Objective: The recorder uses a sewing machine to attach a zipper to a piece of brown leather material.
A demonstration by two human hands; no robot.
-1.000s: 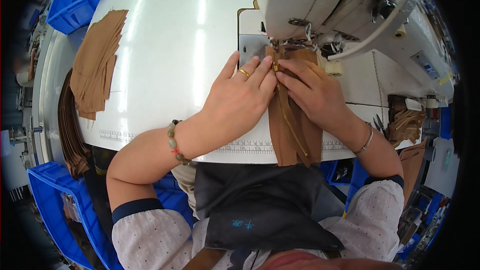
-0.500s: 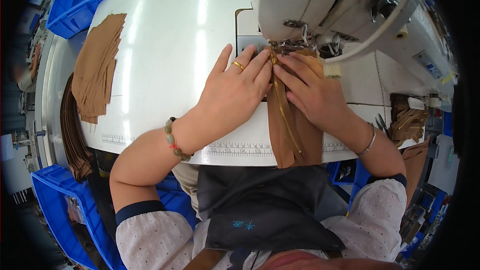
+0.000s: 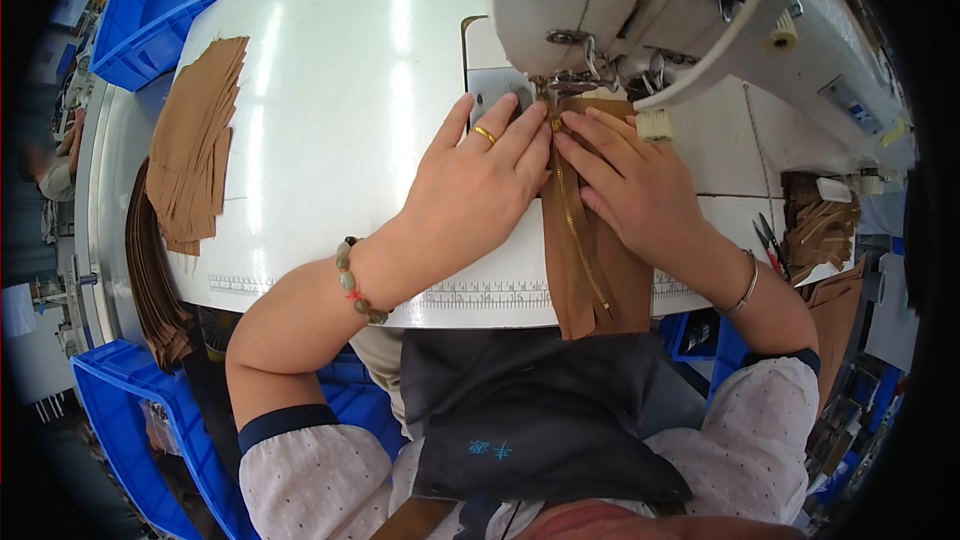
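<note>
A brown fabric piece (image 3: 620, 290) lies under the head of a white sewing machine (image 3: 570, 0), its near end hanging over the table's front edge. Along it runs a gold-toothed zipper (image 3: 572, 215), its lower end loose. My left hand (image 3: 480, 175) rests flat with fingers spread, fingertips at the fabric's left side just before the presser foot (image 3: 555, 90). Stretched out flat, my right hand (image 3: 640, 180) presses the fabric right of the zipper, thumb tucked lower. Both hands' fingertips come close to the needle area, whose details are too small to tell.
Stacked brown fabric pieces (image 3: 195, 145) lie at the table's left, and more (image 3: 155, 270) drape over its left edge. Blue bins (image 3: 165, 0) stand at the far left and lower left. Scissors (image 3: 770, 245) and brown scraps (image 3: 815, 225) sit at right. A printed ruler (image 3: 480, 295) follows the front edge.
The view has shifted slightly. Both hands keep nearly the same place on the fabric and zipper by the presser foot. More of the scissors shows at right.
</note>
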